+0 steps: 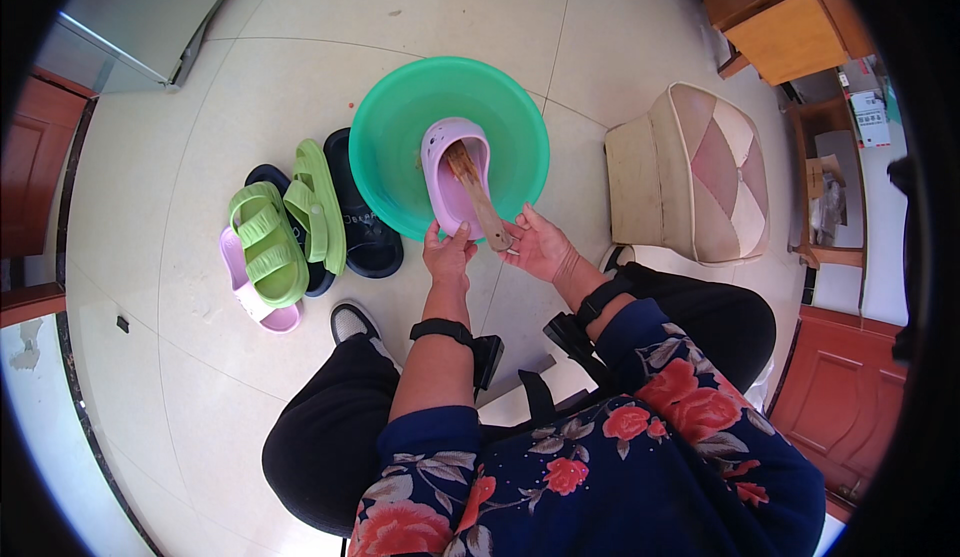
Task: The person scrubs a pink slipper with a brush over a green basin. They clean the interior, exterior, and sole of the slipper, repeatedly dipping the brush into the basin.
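Observation:
A pink clog-style slipper (441,193) is held over a green plastic basin (525,118), its toe pointing away from me. My left hand (448,253) grips the heel, thumb on top. A wooden handle (480,201), apparently of a brush, lies along the slipper's inside; its far end is hidden under the slipper's upper. My right hand (544,246) is beside the handle's near end, palm turned up and fingers partly spread. Its fingertips touch or pass behind the handle; whether they grip it is unclear. Shallow water appears to lie in the basin.
Left of the basin lie green sandals (268,246), black slides (375,246) and another pink slipper (281,317), partly overlapping. A padded stool (686,174) stands at the right. Wooden furniture (787,36) is at the upper right, a metal-coloured cabinet (150,17) at the upper left.

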{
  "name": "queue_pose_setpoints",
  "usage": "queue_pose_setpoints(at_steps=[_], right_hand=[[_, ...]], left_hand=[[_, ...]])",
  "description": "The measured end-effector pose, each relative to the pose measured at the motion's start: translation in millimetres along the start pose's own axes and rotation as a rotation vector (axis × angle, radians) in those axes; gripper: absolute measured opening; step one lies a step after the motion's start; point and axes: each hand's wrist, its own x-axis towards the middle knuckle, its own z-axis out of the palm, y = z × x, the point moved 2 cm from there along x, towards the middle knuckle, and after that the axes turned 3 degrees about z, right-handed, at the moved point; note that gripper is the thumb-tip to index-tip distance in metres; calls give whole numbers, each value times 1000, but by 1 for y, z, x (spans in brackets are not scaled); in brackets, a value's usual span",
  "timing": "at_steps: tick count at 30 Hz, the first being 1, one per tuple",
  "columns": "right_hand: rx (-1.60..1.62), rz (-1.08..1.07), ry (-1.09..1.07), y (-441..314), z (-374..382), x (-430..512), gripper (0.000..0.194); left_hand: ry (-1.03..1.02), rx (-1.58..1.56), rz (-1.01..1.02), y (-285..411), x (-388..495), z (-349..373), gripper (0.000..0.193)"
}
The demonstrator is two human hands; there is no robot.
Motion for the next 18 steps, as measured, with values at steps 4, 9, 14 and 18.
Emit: queue_pose_setpoints(at_steps=[4,9,14,18], right_hand=[[-20,-23,77,1,-1,0,26],[-44,-17,166,2,-2,2,32],[-53,31,157,3,-2,1,28],[-42,22,177,4,-4,0,29]], left_hand=[[21,-2,7,0,1,0,57],[17,-6,7,-1,1,0,58],[23,-8,-4,0,0,-1,60],[8,-18,-7,0,0,-1,62]])
